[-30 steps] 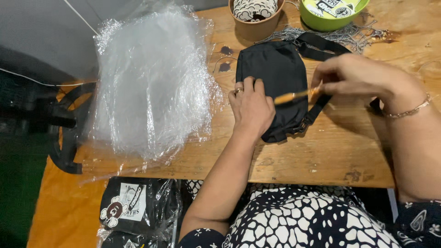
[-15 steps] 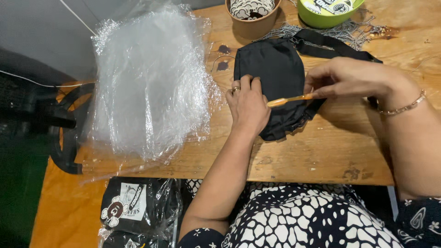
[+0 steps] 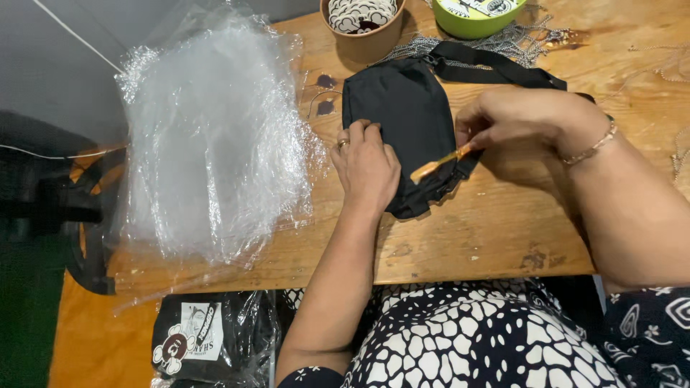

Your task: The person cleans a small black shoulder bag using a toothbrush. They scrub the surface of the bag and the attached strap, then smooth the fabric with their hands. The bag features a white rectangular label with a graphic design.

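A small black fabric pouch (image 3: 406,108) with a black strap (image 3: 496,68) lies on the wooden table (image 3: 489,230). My left hand (image 3: 366,165), with a ring on one finger, presses flat on the pouch's near left part. My right hand (image 3: 521,122), a bracelet at its wrist, pinches a thin orange-tan stick (image 3: 440,162) whose flat tip rests on the pouch's near edge, close beside my left hand.
A pile of clear plastic bags (image 3: 212,144) covers the table's left side. At the far edge stand a brown cup (image 3: 363,36) and a green bowl (image 3: 478,18), with silver chains (image 3: 503,47) between them. Bagged black items (image 3: 208,338) lie below the table's near edge.
The stick's tip has slid down toward the pouch's near edge. My left hand has stayed on the pouch, and the pouch has shifted slightly.
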